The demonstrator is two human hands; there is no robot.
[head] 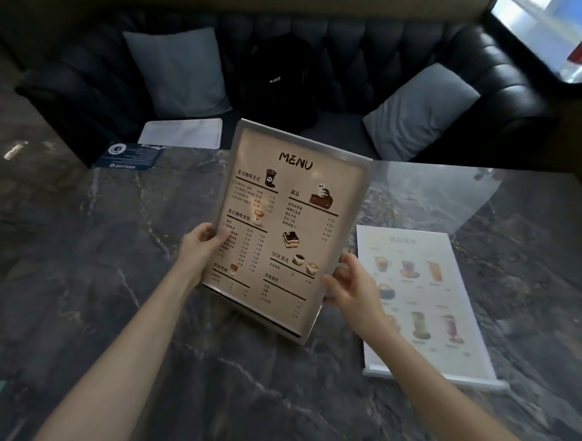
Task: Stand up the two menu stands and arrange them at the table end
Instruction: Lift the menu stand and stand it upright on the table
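Note:
A beige menu stand (293, 220) headed "MENU", in a clear acrylic frame, is raised off the dark marble table (119, 259) and tilted back. My left hand (203, 246) grips its left edge, and my right hand (351, 282) grips its lower right edge. A second menu stand (423, 281), white with pictures of drinks, lies flat on the table at the right, just beyond my right hand.
A dark blue card (129, 156) and a white sheet (182, 133) lie at the table's far edge. Behind it is a black leather sofa (409, 44) with two grey cushions (179, 72) and a black bag (278, 82).

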